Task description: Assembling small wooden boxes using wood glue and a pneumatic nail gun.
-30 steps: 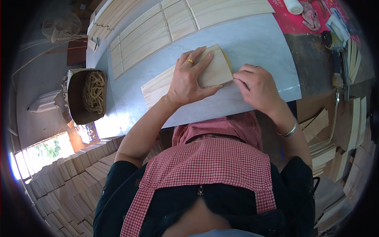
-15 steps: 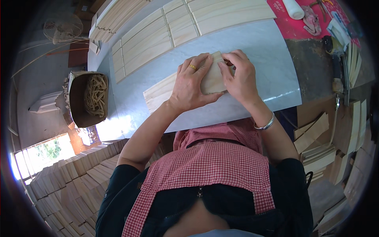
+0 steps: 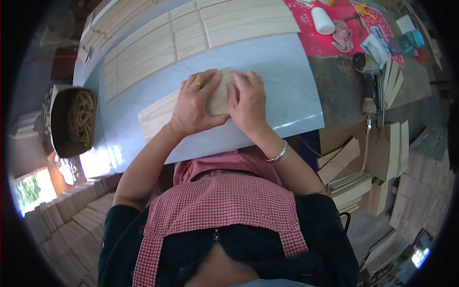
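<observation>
Wood slats [image 3: 165, 112] flat under left hand [image 3: 193, 105], right hand [image 3: 247, 103]

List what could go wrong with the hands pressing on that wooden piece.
1. Both the left hand and the right hand press flat on the small wooden piece, which lies on longer strips; it may slide on them.
2. The strips lie on the smooth table, so the whole stack may skid.
3. Bare fingers on raw wood may catch splinters.

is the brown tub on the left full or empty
Partly full. The brown tub holds a heap of pale curled strands, and its inner wall shows bare above them. It stands apart from both hands.
</observation>
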`<state>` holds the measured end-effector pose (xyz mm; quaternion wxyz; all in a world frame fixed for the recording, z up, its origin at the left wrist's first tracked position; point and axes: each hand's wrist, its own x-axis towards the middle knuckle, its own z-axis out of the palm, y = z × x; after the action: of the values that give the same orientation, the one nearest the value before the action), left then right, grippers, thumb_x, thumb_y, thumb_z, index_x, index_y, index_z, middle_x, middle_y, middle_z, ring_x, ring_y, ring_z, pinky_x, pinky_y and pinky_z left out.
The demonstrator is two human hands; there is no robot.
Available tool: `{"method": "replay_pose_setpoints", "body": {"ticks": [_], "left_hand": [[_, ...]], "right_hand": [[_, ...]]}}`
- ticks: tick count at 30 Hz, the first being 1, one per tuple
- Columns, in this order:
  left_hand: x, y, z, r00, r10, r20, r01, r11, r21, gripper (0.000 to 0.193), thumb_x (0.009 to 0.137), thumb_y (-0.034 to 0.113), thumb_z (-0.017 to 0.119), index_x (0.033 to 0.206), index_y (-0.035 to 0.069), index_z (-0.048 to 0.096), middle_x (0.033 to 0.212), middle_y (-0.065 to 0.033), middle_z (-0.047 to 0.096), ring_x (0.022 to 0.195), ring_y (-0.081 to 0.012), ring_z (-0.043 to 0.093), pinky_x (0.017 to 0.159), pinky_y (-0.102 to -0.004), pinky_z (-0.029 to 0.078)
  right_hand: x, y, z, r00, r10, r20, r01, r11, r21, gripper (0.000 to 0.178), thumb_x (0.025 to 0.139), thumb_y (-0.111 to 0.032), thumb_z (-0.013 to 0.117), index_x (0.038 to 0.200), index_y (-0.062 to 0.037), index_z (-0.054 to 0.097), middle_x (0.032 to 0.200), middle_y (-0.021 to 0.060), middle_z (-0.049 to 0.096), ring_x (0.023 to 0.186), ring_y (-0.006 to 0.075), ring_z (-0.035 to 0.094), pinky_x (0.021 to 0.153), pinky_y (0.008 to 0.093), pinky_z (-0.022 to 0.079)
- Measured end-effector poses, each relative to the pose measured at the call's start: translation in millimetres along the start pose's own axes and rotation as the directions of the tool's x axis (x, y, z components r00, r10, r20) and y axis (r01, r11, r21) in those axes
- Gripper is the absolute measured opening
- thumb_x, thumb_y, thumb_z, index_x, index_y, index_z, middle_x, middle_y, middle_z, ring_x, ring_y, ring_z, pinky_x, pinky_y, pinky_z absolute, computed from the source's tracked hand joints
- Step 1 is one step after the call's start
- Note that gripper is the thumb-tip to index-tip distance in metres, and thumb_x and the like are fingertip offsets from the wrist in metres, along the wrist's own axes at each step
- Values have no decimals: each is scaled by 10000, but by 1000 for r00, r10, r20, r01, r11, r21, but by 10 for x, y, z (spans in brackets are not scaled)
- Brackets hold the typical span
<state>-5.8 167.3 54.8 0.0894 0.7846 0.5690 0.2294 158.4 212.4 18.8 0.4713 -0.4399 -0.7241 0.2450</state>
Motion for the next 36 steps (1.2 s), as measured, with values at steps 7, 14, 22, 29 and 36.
{"method": "replay_pose_setpoints", "body": {"ticks": [7, 14, 22, 29, 36], "left_hand": [[-30, -16, -68, 999, -29, -27, 30, 999, 41, 892, 625, 360, 843, 1398, 12, 565, 1393, -133, 560, 1200, -329, 550, 1046, -445, 435], [-1, 4, -19, 999, -9, -33, 10, 1000, 30, 851, 690, 435, 802, 1402, 43, 550, 1388, -121, 546, 1216, -311, 524, 1045, -435, 416], [-76, -16, -77, 998, -43, -40, 44, 999, 21, 853, 680, 402, 807, 1400, 42, 525, 1405, -121, 529, 1221, -312, 514, 1091, -446, 395], [-108, -45, -23, 994, -72, -83, 78, 995, 59, 756, 689, 422, 804, 1297, 60, 541, 1360, -116, 543, 1198, -297, 525, 1079, -427, 393], [-150, -68, 13, 989, -110, -96, 114, 993, 38, 707, 672, 425, 811, 1228, 74, 552, 1286, -95, 579, 1150, -283, 551, 1042, -407, 411]], "right_hand": [[-29, -74, 40, 997, 82, 6, -82, 989, 125, 225, 816, 7, 697, 1031, -24, 633, 946, 105, 626, 827, 262, 581, 747, 357, 498], [30, -11, -276, 949, 111, 294, -168, 970, 176, 328, 874, -37, 687, 1197, -19, 634, 1086, 137, 660, 946, 290, 629, 831, 368, 523], [360, 1680, -2872, 960, 256, -114, -205, 364, -908, 546, 896, -306, 688, 1313, 24, 563, 1180, 291, 640, 974, 423, 645, 895, 508, 514], [726, 2088, -3145, 895, 445, 23, -181, 411, -894, 410, 873, -222, 682, 1165, 56, 603, 913, 217, 683, 724, 355, 665, 696, 451, 549], [1079, 1031, -2916, 701, 712, 33, -535, 556, -636, 242, 835, -135, 687, 960, 65, 633, 666, 104, 632, 518, 203, 600, 502, 310, 487]]}}
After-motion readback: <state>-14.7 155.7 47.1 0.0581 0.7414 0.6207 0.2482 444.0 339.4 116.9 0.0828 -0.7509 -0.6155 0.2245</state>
